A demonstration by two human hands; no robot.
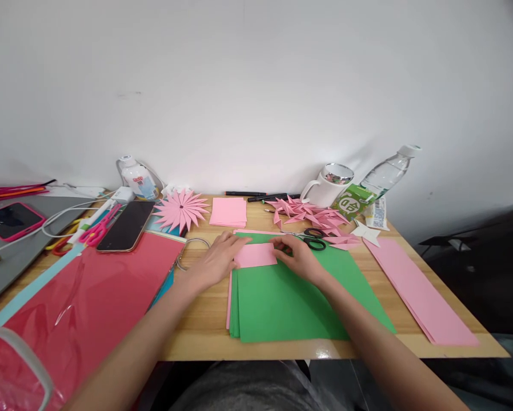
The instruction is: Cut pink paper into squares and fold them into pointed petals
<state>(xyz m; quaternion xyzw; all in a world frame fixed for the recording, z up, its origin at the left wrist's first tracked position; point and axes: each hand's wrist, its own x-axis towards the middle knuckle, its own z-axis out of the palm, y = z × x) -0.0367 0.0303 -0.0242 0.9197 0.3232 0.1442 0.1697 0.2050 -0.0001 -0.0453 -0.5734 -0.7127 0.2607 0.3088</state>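
Observation:
A small pink paper rectangle (256,256), apparently folded, lies on a stack of green paper (299,302). My left hand (223,256) holds its left end, with the thumb near the lower edge and the fingers over the upper corner. At the right end, my right hand (298,256) grips the paper's edge with curled fingers. Black-handled scissors (315,244) rest just beyond my right hand. Behind the green stack are a pile of pink square sheets (228,212), a pink pointed paper star (181,209) and several folded pink pieces (308,214).
On the left lie a red sheet pack (97,291), a phone (127,226) and pink scissors (101,224). A white mug (330,185), a green box (354,201) and a tilted water bottle (387,172) stand at the back right. Long pink strips (419,291) lie along the right edge.

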